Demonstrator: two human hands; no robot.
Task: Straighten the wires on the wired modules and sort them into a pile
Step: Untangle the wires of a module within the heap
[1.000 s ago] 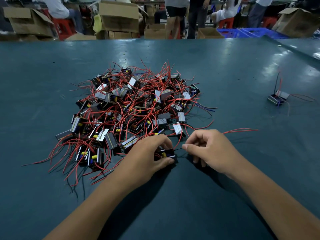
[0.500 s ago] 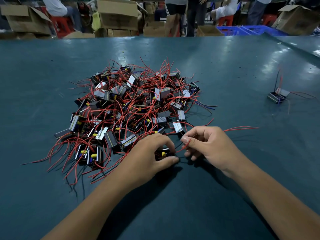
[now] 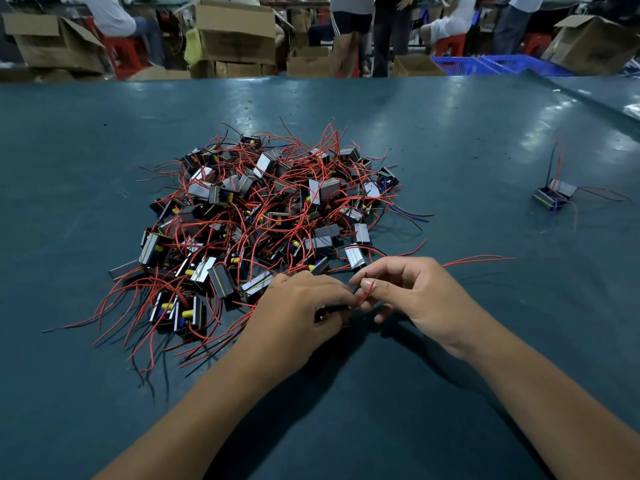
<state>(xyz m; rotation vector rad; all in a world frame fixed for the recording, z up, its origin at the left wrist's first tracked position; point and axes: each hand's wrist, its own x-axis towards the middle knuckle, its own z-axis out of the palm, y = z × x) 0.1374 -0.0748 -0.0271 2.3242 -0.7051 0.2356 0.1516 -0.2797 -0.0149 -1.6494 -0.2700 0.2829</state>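
— How many on the dark teal counter (image 3: 450,150)?
— One big tangled heap of small black modules with red wires (image 3: 263,216), dozens, too many to count exactly. Off right, a little group (image 3: 554,195) of what looks like two. Two bare hands, left (image 3: 298,306) and right (image 3: 412,292).

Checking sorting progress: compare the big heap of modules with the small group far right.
The big heap holds dozens of modules; the small group holds only a few. The heap's red wires cross in a tangle; the group's few wires spread out separately, some upright. The heap lies beside both hands; the group lies apart. Both rest on the green table.
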